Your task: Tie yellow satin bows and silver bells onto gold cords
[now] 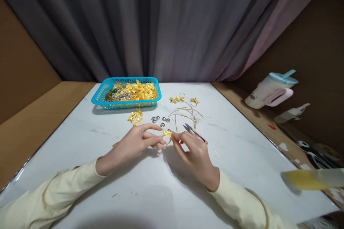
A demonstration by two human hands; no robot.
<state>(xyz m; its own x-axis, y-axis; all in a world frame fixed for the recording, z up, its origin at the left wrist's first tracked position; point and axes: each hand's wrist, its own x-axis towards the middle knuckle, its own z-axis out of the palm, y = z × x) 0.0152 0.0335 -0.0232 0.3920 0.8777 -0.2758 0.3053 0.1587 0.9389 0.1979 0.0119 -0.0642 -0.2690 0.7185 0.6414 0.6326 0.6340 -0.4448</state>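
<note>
Both hands meet at the middle of the white table point(242, 157). My left hand point(137, 141) pinches a small yellow ribbon bow point(167, 133) with a thin gold cord at its fingertips. My right hand point(192, 150) is closed too, pinching the same bow from the right while small snips point(194, 131) with a pink handle rest in its grip, blades pointing up and left. A loose bundle of gold cord point(186, 113) lies just beyond the hands. Several small silver charms point(160, 120) sit in front of the fingers.
A turquoise basket point(100, 97) at the back left holds many yellow bows and silver pieces. A few yellow bows point(135, 116) lie below it; finished bows on rings point(179, 98) lie at the back. A pink-handled mug point(271, 88) stands at right. A blurred yellow object point(309, 179) sits at the right edge.
</note>
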